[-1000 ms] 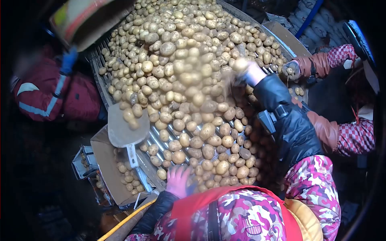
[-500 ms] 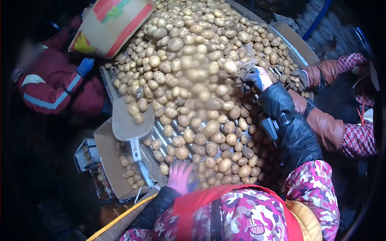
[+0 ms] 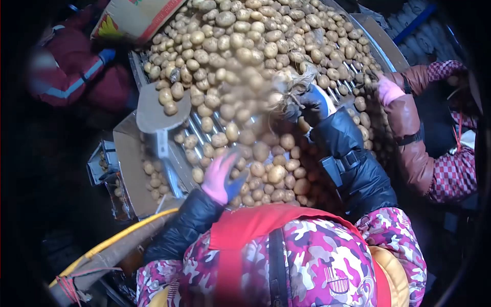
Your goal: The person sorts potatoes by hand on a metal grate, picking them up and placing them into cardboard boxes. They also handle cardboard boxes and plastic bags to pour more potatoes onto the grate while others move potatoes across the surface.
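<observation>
My left hand [image 3: 223,176], in a pink glove with dark fingers, hovers with fingers spread over the near part of the roller table, close above the potatoes [image 3: 276,174]. My right hand [image 3: 305,106], in a dark glove, is closed around a pale, wispy clump of dry plant debris [image 3: 296,81] at the middle of the heap. Brownish potatoes surround it. Metal rollers [image 3: 198,134] show between the potatoes left of centre. A flat scoop [image 3: 153,113] with a white handle lies at the left edge, several potatoes on its blade.
A cardboard box [image 3: 128,169] with potatoes stands at the left. Another box [image 3: 148,20] is tilted over the heap at the far left, near a person in dark red [image 3: 71,66]. Across on the right, a co-worker's pink-gloved hand [image 3: 389,90] is at the table edge.
My right hand has drawn the debris left and nearer me. My left hand has risen from the potatoes and moved forward. The view has shifted, and the co-worker's pink glove has come into sight.
</observation>
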### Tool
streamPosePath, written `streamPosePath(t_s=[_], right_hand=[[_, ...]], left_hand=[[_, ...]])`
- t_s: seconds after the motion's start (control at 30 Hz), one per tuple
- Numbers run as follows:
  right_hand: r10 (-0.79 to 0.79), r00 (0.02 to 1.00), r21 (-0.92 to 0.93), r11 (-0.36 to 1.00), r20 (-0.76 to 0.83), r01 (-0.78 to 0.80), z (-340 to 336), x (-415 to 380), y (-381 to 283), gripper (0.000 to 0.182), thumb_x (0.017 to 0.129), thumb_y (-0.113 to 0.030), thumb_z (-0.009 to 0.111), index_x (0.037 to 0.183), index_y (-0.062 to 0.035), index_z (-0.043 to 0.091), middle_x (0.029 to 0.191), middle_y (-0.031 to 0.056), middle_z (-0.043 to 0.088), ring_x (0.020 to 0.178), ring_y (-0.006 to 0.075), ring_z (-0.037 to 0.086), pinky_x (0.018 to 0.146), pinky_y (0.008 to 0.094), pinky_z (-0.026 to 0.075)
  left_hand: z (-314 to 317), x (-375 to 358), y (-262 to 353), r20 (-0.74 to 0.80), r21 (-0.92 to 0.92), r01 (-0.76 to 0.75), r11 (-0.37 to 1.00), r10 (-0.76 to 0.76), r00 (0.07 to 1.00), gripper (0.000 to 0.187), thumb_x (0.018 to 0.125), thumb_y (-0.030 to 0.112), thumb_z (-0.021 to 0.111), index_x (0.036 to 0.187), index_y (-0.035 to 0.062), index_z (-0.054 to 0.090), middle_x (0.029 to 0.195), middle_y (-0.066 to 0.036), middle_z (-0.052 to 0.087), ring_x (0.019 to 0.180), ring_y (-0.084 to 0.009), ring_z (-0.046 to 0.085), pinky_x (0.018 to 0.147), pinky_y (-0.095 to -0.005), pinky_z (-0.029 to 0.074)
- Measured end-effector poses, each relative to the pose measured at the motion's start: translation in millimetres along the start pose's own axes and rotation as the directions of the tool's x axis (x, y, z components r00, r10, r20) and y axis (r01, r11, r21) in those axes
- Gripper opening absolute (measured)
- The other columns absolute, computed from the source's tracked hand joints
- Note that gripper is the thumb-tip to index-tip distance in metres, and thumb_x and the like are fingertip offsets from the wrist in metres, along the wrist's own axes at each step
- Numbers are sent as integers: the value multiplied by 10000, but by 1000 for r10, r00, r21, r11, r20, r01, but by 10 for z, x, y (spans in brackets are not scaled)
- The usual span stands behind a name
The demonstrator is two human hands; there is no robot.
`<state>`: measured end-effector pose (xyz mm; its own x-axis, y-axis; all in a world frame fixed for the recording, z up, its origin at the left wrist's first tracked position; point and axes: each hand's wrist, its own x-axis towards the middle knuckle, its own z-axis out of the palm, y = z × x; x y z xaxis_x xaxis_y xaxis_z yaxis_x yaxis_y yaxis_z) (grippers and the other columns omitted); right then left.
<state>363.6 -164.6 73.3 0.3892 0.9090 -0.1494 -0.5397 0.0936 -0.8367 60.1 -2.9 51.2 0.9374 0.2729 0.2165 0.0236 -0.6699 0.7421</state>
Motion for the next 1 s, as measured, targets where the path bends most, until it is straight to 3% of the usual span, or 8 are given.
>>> streamPosePath(t_s=[0.2,0.47,0.53,0.63,0.7,0.77,0.93,1.0], right_hand=[[101,979,199,970,177,-136,454,-278,569,526,863,-125,719,1352,11,582,1165,118,713,1024,265,734,902,408,616],[84,996,-114,990,15,-82,947,-522,608,321,952,-100,626,1265,-30,640,1088,80,719,934,190,709,814,334,580],[252,966,324,910,56,-256,942,-504,592,439,927,-68,611,1359,10,598,1151,99,716,945,165,714,813,304,602],[-4,999,-254,967,36,13,713,-448,808,269,932,-97,618,1193,-42,652,1053,77,714,923,182,697,796,330,573],[-328,917,-530,748,228,400,646,-462,935,166,929,-111,630,1074,-52,686,967,79,711,832,185,670,707,329,541],[71,980,117,989,186,-93,562,-502,964,167,941,-120,623,1074,-41,685,953,87,707,785,187,651,655,320,513],[326,939,548,769,107,-330,728,-621,799,175,953,-107,635,1095,-39,710,872,96,707,774,205,653,655,345,517],[15,1000,-144,989,-25,-18,831,-661,877,180,933,-87,676,1098,-44,732,895,98,709,818,219,675,712,359,547]], left_hand=[[271,406,120,220,-796,359,488,-320,922,592,1031,103,665,1562,-1,428,1279,-44,667,1088,-96,632,930,-266,536],[107,265,509,491,-800,589,113,-440,752,269,1043,352,645,1173,117,631,931,21,550,888,-98,543,781,-300,512],[129,289,596,526,-816,576,-44,-468,710,243,1047,327,636,1153,108,632,918,26,534,868,-98,531,791,-285,500],[269,119,45,360,-791,376,483,-130,924,381,1061,304,613,1380,99,579,1201,-26,625,1100,-140,607,905,-303,544],[356,104,174,382,-882,424,206,-213,899,422,1098,310,562,1437,58,556,1313,-84,644,1181,-211,639,959,-354,560],[332,113,384,443,-891,455,-7,-242,863,475,1116,348,537,1465,26,541,1368,-128,654,1214,-261,659,997,-391,566],[326,119,393,550,-829,496,-259,-215,807,580,1112,452,522,1482,6,513,1371,-161,654,1196,-281,670,1032,-403,560],[412,123,333,510,-847,426,-320,-257,821,594,1110,470,517,1496,19,501,1370,-158,654,1196,-282,669,1032,-412,561]])
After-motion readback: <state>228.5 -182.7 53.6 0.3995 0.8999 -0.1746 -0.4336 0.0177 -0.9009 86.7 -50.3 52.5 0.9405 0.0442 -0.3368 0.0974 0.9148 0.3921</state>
